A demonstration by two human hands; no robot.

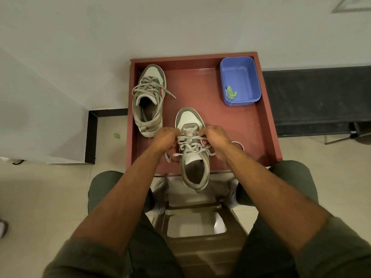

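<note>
A grey and white sneaker (192, 157) lies toe away from me on the red-brown tray table (251, 127), its heel hanging over the near edge. My left hand (165, 138) pinches its lace (189, 146) on the left side of the eyelets. My right hand (215, 139) pinches the lace on the right side. Loose lace ends trail out on both sides of the shoe. The matching second sneaker (149, 101) sits at the tray's far left with its laces loose.
A blue plastic tub (240, 81) with a small green scrap inside stands at the tray's far right corner. A brown plastic stool (200, 237) is between my knees. A white wall lies beyond the tray, a dark ledge (313, 97) to the right.
</note>
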